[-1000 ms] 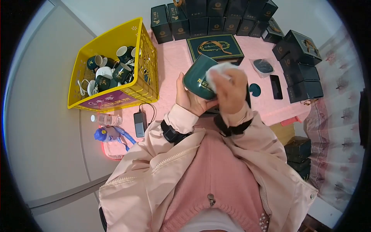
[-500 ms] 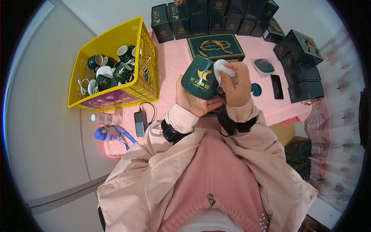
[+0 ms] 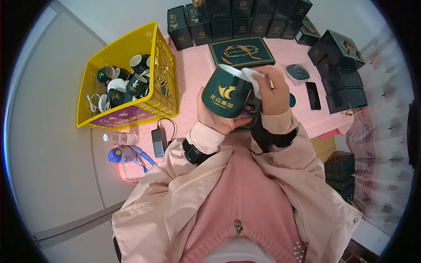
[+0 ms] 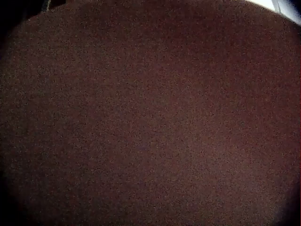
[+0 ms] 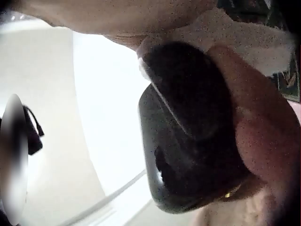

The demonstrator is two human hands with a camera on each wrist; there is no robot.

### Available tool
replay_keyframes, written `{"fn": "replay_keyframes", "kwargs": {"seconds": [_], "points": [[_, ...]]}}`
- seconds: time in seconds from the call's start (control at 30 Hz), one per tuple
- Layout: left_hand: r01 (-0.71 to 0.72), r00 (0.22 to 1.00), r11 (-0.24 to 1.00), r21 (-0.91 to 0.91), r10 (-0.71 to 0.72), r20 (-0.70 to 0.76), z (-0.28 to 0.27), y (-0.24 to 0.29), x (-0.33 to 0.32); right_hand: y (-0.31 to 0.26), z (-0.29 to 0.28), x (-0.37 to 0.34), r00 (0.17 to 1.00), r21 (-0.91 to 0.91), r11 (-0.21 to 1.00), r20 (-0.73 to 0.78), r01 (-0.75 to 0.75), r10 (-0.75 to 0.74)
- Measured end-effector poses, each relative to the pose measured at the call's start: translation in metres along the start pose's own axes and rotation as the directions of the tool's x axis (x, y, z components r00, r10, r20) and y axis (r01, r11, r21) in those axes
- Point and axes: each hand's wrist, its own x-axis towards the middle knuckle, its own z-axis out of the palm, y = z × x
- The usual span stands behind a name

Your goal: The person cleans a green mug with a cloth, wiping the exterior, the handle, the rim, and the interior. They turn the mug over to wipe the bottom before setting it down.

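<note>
A dark green mug (image 3: pixel 226 91) with a gold bird-like logo and lettering is held tilted over the table, its white inside showing. My left hand (image 3: pixel 214 117) grips it from below, thumb up its left side and fingers under its base. At the right of the rim, my right hand (image 3: pixel 276 95) pinches a white cloth (image 3: pixel 251 79) against the mug. The handle (image 3: pixel 253 107) points right, below the cloth. In the right wrist view the mug (image 5: pixel 188 165) is a dark shape beside my fingers. The left wrist view is dark and blocked.
On the left stands a yellow crate (image 3: pixel 166 83) with several green mugs and white cables. Dark green boxes (image 3: pixel 221 28) line the back, more (image 3: pixel 346 98) stand right. A gift box (image 3: pixel 263 50), a phone (image 3: pixel 313 95), a power bank (image 3: pixel 158 142) and bottles (image 3: pixel 125 138) lie around.
The right hand with the cloth has moved from the mug's front to the right of its rim. The mug has turned, bringing the gold logo and white inside into view.
</note>
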Motion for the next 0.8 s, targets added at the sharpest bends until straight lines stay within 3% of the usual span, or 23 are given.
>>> {"fn": "replay_keyframes", "kwargs": {"seconds": [0.03,0.07,0.1,0.13,0.17,0.27,0.3,0.37,0.4,0.43,0.53,0.63,0.67,0.7,0.77,0.8], "points": [[0.021,1.000,0.999,-0.027,-0.022,-0.014,0.002,0.000,0.000,0.002,-0.002,0.000,1.000,-0.001,1.000,-0.002,0.000,0.000],[0.041,0.999,0.998,-0.056,-0.043,-0.028,0.002,0.000,-0.001,0.004,-0.005,-0.001,0.983,0.248,0.953,-0.018,-0.174,0.184],[0.060,0.997,0.995,-0.086,-0.064,-0.043,0.002,0.000,-0.001,0.003,-0.007,-0.001,0.933,0.480,0.816,0.014,-0.322,0.360],[0.060,0.997,0.994,-0.089,-0.065,-0.047,0.001,0.000,-0.002,0.001,-0.008,-0.002,0.853,0.673,0.600,0.091,-0.433,0.513],[0.085,0.995,0.984,-0.155,-0.091,-0.032,-0.001,-0.001,-0.001,-0.001,-0.009,-0.005,0.851,0.672,0.599,0.092,-0.436,0.517],[0.142,0.989,0.950,-0.277,-0.145,0.011,-0.005,-0.003,0.005,-0.009,-0.008,-0.011,0.929,0.468,0.821,0.320,-0.328,0.188],[0.142,0.987,0.970,-0.196,-0.154,-0.045,-0.006,-0.003,0.005,-0.008,-0.011,-0.009,0.929,0.467,0.822,0.317,-0.326,0.189],[0.152,0.975,0.988,-0.029,-0.154,-0.161,-0.008,-0.004,0.005,-0.004,-0.020,-0.002,0.873,0.337,0.868,0.449,-0.365,0.192],[0.155,0.974,0.988,-0.030,-0.157,-0.162,-0.009,-0.005,0.005,-0.003,-0.022,-0.002,0.835,0.267,0.886,0.512,-0.378,0.201],[0.108,0.987,0.994,0.009,-0.106,-0.122,-0.010,-0.005,0.005,-0.002,-0.021,-0.003,0.835,0.267,0.886,0.511,-0.379,0.204],[0.009,0.999,0.997,0.083,-0.006,-0.032,-0.007,-0.004,0.006,-0.001,-0.012,-0.008,0.938,0.293,0.937,0.335,-0.192,0.087],[-0.345,0.909,0.873,0.344,0.402,-0.109,0.000,-0.001,0.004,-0.002,-0.010,-0.007,0.923,0.321,0.892,0.323,-0.317,0.211],[-0.343,0.910,0.874,0.345,0.401,-0.111,-0.004,0.001,0.003,-0.003,-0.010,-0.007,0.908,0.334,0.864,0.316,-0.377,0.274],[-0.330,0.907,0.808,0.487,0.415,-0.073,-0.012,0.004,0.002,-0.003,-0.010,-0.006,0.909,0.334,0.864,0.313,-0.377,0.276],[-0.296,0.904,0.619,0.728,0.427,0.005,-0.023,0.006,0.000,-0.003,-0.010,0.000,0.924,0.294,0.906,0.320,-0.305,0.208],[-0.296,0.904,0.621,0.726,0.427,0.003,-0.023,0.005,0.000,-0.003,-0.010,0.003,0.929,0.275,0.923,0.327,-0.269,0.173]]}}
